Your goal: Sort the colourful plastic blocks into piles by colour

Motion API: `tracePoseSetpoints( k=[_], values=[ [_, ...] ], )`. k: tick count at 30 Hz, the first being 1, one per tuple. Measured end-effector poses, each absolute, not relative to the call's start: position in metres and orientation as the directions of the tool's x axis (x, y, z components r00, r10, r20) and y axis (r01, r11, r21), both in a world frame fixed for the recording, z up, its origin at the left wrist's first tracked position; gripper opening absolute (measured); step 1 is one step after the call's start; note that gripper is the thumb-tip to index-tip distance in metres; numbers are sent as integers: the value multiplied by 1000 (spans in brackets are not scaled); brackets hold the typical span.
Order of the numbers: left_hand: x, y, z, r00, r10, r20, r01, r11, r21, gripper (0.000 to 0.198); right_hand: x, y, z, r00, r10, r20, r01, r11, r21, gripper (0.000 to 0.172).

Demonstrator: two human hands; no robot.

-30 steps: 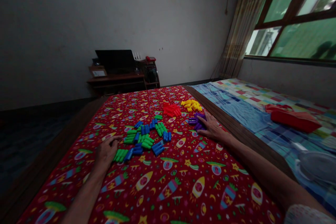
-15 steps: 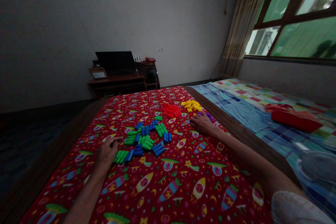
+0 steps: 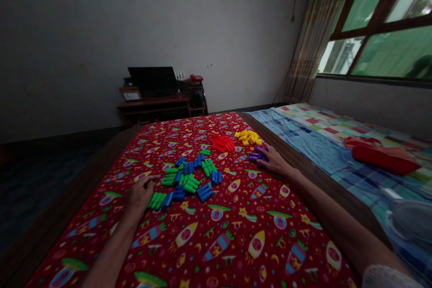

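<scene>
Right hand (image 3: 276, 162): purple plastic tubes (image 3: 254, 157), right of centre, are covered by fingers, apparently to keep them together; grip cannot be told | Left hand (image 3: 139, 192): fingers are loosely curled, unloaded, beside green and blue plastic tubes (image 3: 188, 168), centre-left.

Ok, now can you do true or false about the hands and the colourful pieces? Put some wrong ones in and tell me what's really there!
1. The left hand is next to some green pieces. True.
2. The right hand is at the purple pieces. True.
3. The green pieces are mixed with red ones. False: they are mixed with blue pieces.
4. The yellow pieces lie farther away than the purple pieces. True.
5. The yellow pieces make one long straight line. False: they are in a heap.
6. All the pieces lie on a plain white sheet. False: they lie on a red cloth with rockets on it.
</scene>
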State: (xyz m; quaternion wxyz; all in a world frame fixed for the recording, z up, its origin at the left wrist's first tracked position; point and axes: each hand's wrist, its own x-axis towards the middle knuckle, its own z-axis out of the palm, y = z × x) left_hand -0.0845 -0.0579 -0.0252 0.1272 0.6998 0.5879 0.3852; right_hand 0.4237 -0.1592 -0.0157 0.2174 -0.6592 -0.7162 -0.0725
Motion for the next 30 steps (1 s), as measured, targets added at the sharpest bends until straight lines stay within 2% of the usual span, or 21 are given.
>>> tracePoseSetpoints(
  k=[7,11,14,17,20,21,23,25,27,30],
  values=[
    [-82,-59,-22,15,912,411,733,-289,616,30,416,-166,-13,-18,910,413,988,79,-131,46],
    [-79,-62,-22,4,912,410,713,-290,638,32,399,-166,1,38,850,525,988,48,-149,46],
    [-76,-63,-22,-8,906,424,706,-294,644,31,358,-167,11,-96,829,551,936,263,-233,44],
    [-75,-64,-20,-9,909,417,713,-287,640,32,303,-165,10,-331,819,468,809,502,-306,44],
    [-74,-66,-18,-11,919,395,715,-269,645,34,258,-159,0,-436,820,371,799,542,-259,53],
    [-74,-66,-18,-10,921,390,715,-266,647,34,247,-155,-3,-442,826,351,814,534,-230,51],
    [-74,-67,-19,-5,923,384,715,-265,647,35,235,-149,-5,-447,832,329,824,526,-211,36],
    [-75,-66,-21,-2,925,379,713,-265,649,35,231,-142,-2,-436,842,317,796,525,-300,26],
    [-76,-65,-23,-2,927,376,707,-265,656,34,233,-137,5,-399,874,277,722,486,-493,27],
    [-76,-64,-26,-3,917,399,695,-285,660,32,237,-131,14,-433,885,170,495,391,-776,30]
  ],
)
